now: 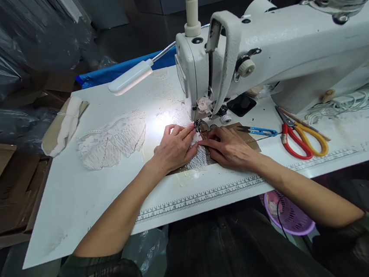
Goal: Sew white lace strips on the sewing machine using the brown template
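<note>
White lace fabric [198, 158] lies under the needle area of a white sewing machine [194, 72]. My left hand [174, 147] rests on the lace's left side, its fingers stretched toward the presser foot. On the right side, my right hand [229, 146] has thumb and forefinger drawn together at the lace edge by the foot; the fingertips partly hide what they grip. Brown card [252, 141] shows beneath the right hand. Another scalloped lace piece [112, 139] lies flat to the left on the white table [105, 194].
Blue thread snips [262, 131], scissors with red and yellow handles [297, 138] and coiled white cord [357, 98] lie on the right. A lamp [131, 77] hangs over the table. A wrapped bundle [64, 126] is at far left; a purple basket [290, 215] stands below.
</note>
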`<state>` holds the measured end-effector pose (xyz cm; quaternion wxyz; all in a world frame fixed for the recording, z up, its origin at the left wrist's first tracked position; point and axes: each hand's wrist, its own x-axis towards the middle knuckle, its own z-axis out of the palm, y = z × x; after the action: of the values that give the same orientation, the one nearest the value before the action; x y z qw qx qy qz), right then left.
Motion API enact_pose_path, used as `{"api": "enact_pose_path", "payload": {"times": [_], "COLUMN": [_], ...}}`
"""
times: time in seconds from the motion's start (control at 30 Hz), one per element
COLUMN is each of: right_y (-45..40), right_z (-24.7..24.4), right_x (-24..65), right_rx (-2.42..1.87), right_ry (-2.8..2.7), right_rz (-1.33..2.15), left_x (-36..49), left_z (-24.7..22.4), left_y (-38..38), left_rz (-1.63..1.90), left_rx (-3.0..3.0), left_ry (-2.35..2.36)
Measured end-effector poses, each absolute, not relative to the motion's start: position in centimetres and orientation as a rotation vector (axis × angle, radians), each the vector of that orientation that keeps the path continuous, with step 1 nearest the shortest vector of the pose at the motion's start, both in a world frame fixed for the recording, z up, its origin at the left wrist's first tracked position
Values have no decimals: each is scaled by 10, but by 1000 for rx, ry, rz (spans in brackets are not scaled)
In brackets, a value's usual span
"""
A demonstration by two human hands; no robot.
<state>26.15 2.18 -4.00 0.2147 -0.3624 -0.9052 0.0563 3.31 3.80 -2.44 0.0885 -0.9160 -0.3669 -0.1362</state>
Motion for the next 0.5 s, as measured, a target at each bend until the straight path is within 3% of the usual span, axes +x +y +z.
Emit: {"api": "enact_pose_path", "payload": {"times": [0.5], "right_y": [25], "right_z": [-43], "right_x": [264], "right_rx": [-942], "right_ry": [-2490], "right_rz": [225], "left_x": [29], "left_z": [-20], "left_y": [34], "left_rz": [-478], "left_rx": [-2787], "left_ry": [-946]}}
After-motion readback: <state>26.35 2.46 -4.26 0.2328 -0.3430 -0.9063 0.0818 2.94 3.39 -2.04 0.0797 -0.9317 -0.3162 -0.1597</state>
